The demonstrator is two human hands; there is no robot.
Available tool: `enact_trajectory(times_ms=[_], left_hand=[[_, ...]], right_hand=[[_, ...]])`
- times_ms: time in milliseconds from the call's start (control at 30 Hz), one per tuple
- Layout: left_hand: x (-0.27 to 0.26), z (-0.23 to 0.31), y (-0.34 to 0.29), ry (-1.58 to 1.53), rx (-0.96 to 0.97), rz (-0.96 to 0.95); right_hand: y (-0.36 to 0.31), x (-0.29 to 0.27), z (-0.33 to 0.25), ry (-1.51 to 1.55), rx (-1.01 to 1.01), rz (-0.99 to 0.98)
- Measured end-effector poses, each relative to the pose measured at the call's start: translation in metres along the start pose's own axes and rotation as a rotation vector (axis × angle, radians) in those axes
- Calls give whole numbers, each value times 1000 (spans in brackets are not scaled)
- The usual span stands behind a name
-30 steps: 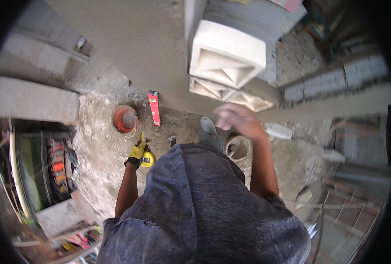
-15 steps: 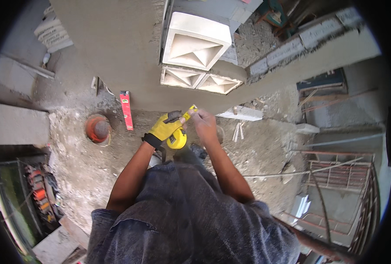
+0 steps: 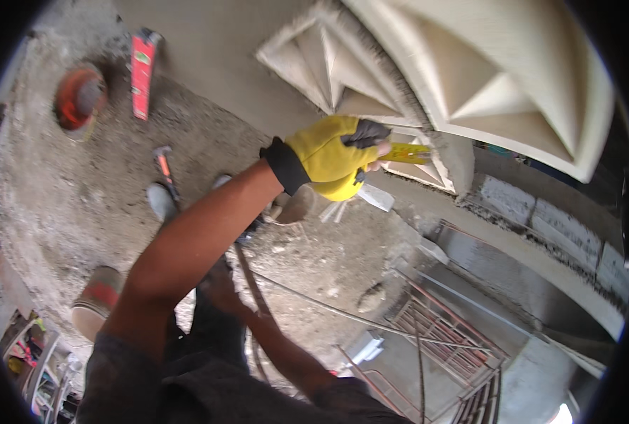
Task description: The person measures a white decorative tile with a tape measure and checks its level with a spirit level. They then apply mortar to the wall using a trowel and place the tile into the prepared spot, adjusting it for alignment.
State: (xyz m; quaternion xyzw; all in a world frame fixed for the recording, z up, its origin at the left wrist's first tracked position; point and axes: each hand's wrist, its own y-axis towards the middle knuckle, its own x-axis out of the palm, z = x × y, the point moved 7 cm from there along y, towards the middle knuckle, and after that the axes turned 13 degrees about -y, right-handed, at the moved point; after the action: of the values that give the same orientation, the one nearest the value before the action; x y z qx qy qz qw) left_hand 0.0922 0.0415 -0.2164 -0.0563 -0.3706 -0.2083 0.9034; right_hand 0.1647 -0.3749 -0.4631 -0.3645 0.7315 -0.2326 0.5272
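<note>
The left hand (image 3: 328,152), in a yellow glove with a black wristband, is closed around a tape measure (image 3: 342,188); the round yellow case is under the fingers, and a short piece of the yellow blade (image 3: 408,153) comes out from the fingertips toward the right. This tape measure is in front of the lower row of pale decorative blocks (image 3: 327,63), which are set in the grey wall and have triangular facets inside their frames; whether the blade touches them, I cannot tell. Above this row, a bigger-looking pale block (image 3: 502,102) fills the upper right part of the view. The right hand (image 3: 219,284) is bare and low, near the person's leg, and because it is dark and blurred there, I cannot tell if its fingers are spread or closed on something. On the rough ground at the left lies a red spirit level (image 3: 142,74), close to an orange bucket (image 3: 65,99) with something grey inside. A hammer (image 3: 164,166) with an orange and dark handle lies beside one shoe (image 3: 161,203). Another bucket (image 3: 96,300), with a reddish band, is behind the left upper arm. Toward the lower right there is a rusty metal grille (image 3: 438,332).
</note>
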Motion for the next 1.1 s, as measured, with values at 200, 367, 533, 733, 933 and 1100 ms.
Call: enact_trajectory(times_ms=[200, 367, 533, 733, 933, 1100], left_hand=[[-14, -5, 28, -179, 58, 61], [-15, -7, 39, 261, 350, 88], [-19, -7, 35, 403, 471, 139], [-20, 1, 28, 702, 709, 156], [-8, -1, 20, 1014, 917, 102], [-21, -2, 30, 783, 444, -63]], right_hand=[[7, 14, -16, -174, 40, 38], [10, 37, -8, -59, 39, -5], [10, 60, 5, 150, 60, 14], [11, 84, 23, 653, 95, 92], [13, 55, 8, -306, 4, -113], [-6, 106, 49, 662, 297, -171]])
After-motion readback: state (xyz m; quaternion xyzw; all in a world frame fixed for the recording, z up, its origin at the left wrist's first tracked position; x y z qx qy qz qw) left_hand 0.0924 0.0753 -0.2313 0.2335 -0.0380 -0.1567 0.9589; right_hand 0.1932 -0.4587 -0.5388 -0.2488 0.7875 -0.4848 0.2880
